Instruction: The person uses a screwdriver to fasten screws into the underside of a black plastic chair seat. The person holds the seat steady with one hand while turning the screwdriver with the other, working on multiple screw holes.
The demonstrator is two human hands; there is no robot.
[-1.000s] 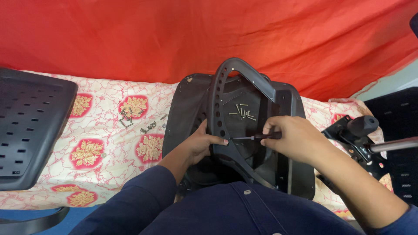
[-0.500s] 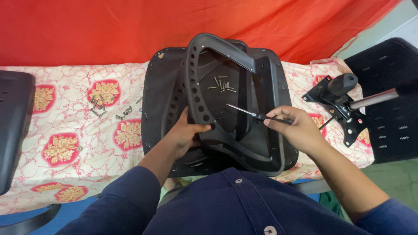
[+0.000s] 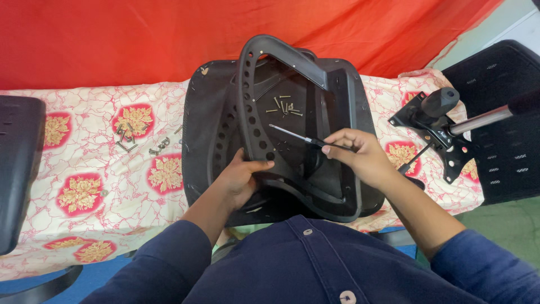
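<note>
While gripped, slim steel screwdriver (image 3: 298, 136) over perforated plastic frame (image 3: 253, 112).

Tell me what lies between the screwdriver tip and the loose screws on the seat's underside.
Head view: bare black plastic only. The screwdriver tip stops short of the loose screws; nothing else lies in that gap on the seat.

A black chair seat (image 3: 208, 129) lay upside down on a flowered cloth (image 3: 84, 169), with a perforated black frame (image 3: 250, 107) on top. The left hand (image 3: 242, 177) gripped the frame's near edge. The right hand (image 3: 360, 155) held a screwdriver (image 3: 301, 137), tip pointing left. Loose screws (image 3: 284, 107) lay farther back on the seat. A metal chair mechanism (image 3: 441, 132) sat to the right.
</note>
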